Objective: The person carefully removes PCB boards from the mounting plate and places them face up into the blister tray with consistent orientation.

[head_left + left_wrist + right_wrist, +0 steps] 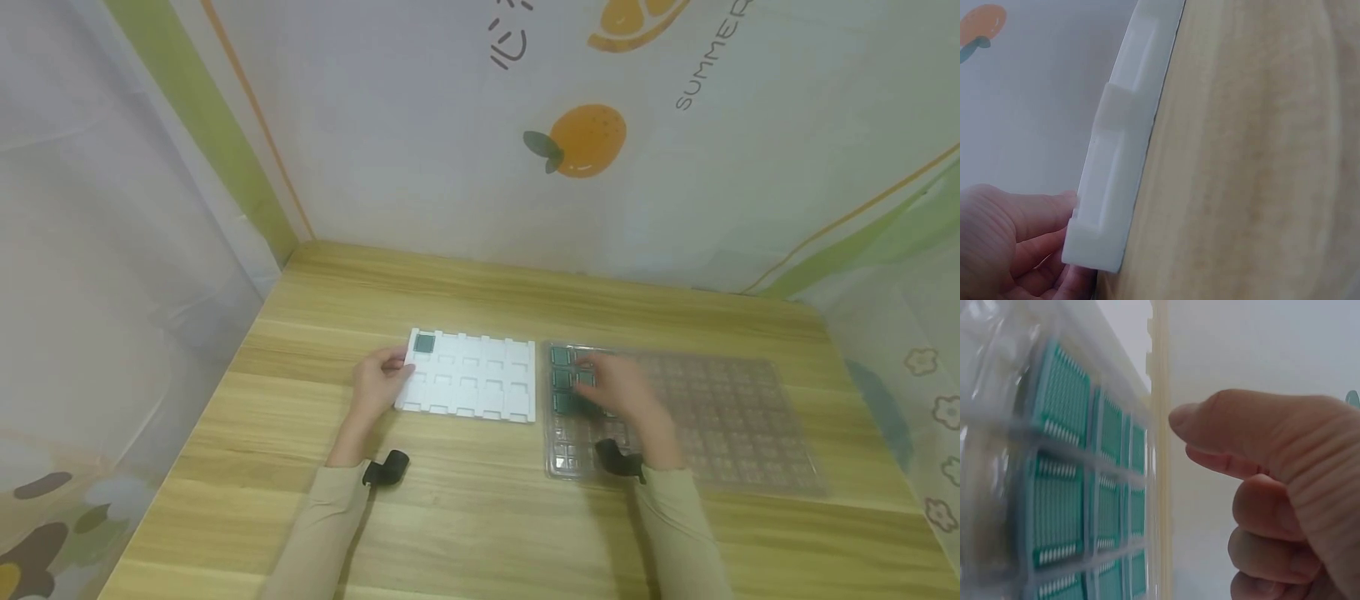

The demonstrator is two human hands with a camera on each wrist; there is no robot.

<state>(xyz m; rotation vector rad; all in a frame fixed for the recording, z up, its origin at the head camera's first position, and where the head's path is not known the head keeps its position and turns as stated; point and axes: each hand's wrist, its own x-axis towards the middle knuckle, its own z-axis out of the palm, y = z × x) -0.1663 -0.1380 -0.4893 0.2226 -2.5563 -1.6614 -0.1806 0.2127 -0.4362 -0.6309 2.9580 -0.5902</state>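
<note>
The left hand (375,385) grips the left edge of a white tray (468,375) with shallow compartments, thumb at the rim. In the left wrist view its fingers pinch the tray's corner (1094,247). One green circuit board (424,343) lies in the white tray's far-left compartment. The right hand (621,390) hovers over the left part of a clear plastic tray (551,446), thumb and index finger apart. Several green circuit boards (1059,509) sit in that tray's pockets. In the right wrist view the other fingers are bent, and nothing shows between thumb and index finger.
Both trays lie on a wood-grain table (465,508), the white one left of the clear one with a narrow gap between. The clear tray's right part stretches beneath and past the right forearm. A printed curtain (420,167) hangs behind the table's far edge.
</note>
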